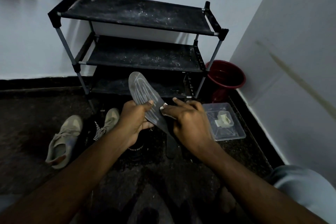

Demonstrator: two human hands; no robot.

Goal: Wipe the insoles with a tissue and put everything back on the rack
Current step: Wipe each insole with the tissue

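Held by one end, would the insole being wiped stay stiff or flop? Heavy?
The insole looks thin, so probably light. Its toe end sticks up unsupported past the left hand, so likely springy, not floppy. Pressing the tissue with the right hand might still bend it.

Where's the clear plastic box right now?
Head view: the clear plastic box sits on the floor at right, just past the right hand, before the red bucket, near the right end of the rack, with crumpled tissue inside.

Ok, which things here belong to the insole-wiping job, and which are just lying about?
Job: insole held by left hand; tissue pinched by right hand; second insole on the floor; beige shoes; rack.
Lying about: red bucket; clear box with paper scraps, perhaps used tissues.
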